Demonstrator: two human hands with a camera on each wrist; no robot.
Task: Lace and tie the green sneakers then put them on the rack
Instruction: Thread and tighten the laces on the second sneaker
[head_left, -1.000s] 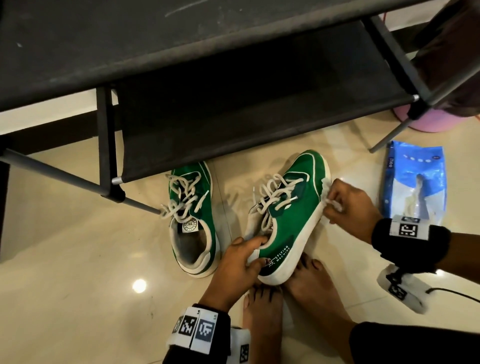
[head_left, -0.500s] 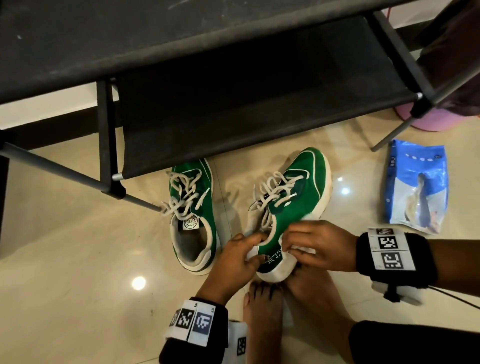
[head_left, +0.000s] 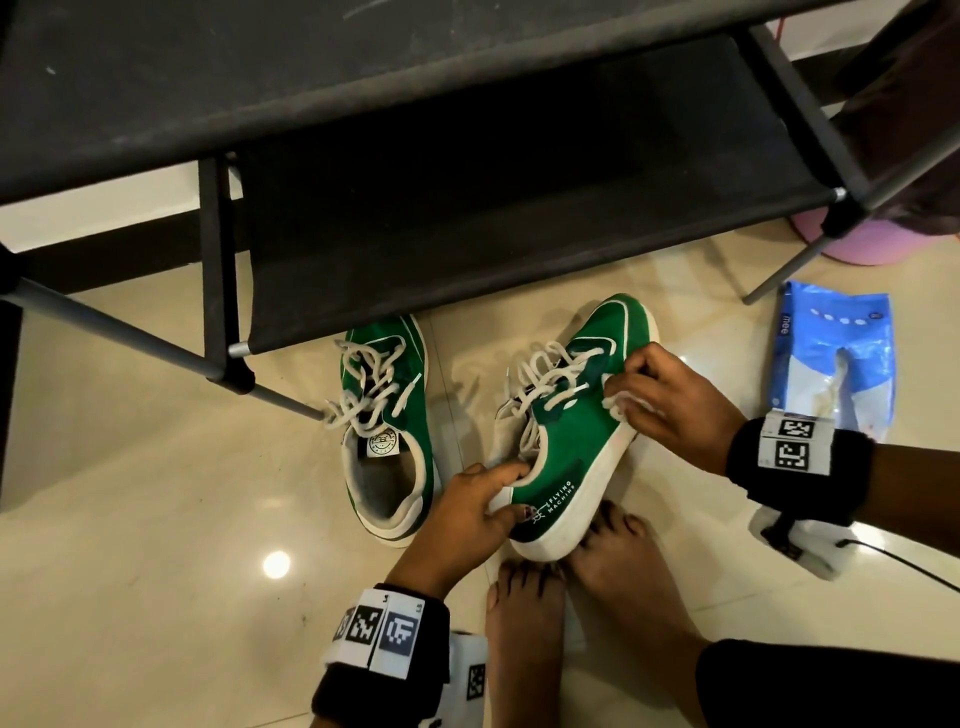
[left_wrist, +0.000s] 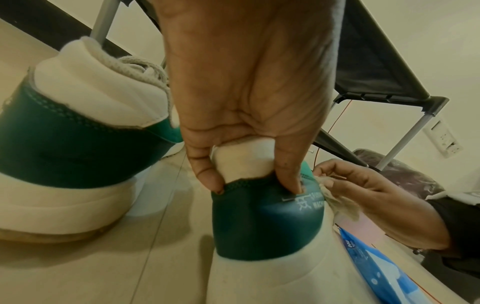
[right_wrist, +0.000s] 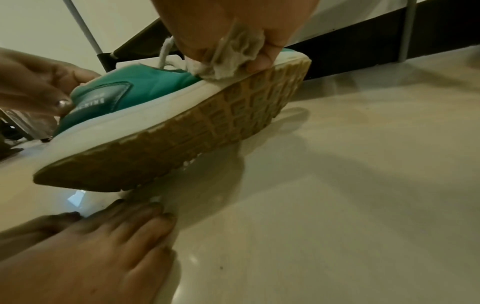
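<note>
The blue wipe packet (head_left: 836, 358) lies flat on the floor (head_left: 130, 519) at the right, near the rack's right leg; its contents cannot be made out.

Two green sneakers stand on the floor just in front of the black rack (head_left: 467, 208), neither on a shelf. The left sneaker (head_left: 384, 431) sits flat, its toe under the edge of the lower shelf, its white laces (head_left: 363, 384) threaded through the eyelets but loose and untied, the ends trailing to the left. Its opening is grey inside, and a round label shows on the tongue.

The right sneaker (head_left: 566, 431) is tipped onto its left edge, so the tan ribbed sole (right_wrist: 207, 123) faces right and is off the floor on that side. Its upper is green with a white midsole, a white heel collar and white printed lettering on a dark patch near the heel. Its laces (head_left: 545, 379) are likewise threaded but loose.

The left hand (head_left: 467, 514) grips the heel of the right sneaker, thumb on one side of the white collar and a finger on the other. The right hand (head_left: 670, 405) is closed around a crumpled white wipe (right_wrist: 233, 55), pressing it against the white midsole edge near the forefoot. The hands are apart, one at each end of the shoe.

Two bare feet (head_left: 571, 613) rest on the floor just near of the tipped sneaker's heel.
</note>
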